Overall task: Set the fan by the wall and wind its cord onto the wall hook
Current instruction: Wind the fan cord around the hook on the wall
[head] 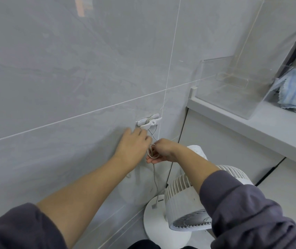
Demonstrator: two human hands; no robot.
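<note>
1. While my left hand (pixel 134 143) rests against the wall (pixel 53 78) just under the hook (pixel 149 121), its fingers are pressed together on the cord (pixel 154 174) where it leaves the hook; I should keep that strand taut so the turns already crossed on the hook do not slip.
2. My right hand (pixel 161 150), at about four o'clock from the hook, has its fingers curled around a small loose coil of cord. I would feed that coil out one loop at a time, not all at once.
3. Each turn should go in a figure of eight round the two arms of the hook, lying beside the last one, not on top of it.
4. The fan (pixel 185 209) stands on the floor close to the wall, at five o'clock from the hook, so I judge that part done.
5. The plug end (pixel 154 205) hangs near the fan's base; I should leave little slack and tuck it in last.
</note>
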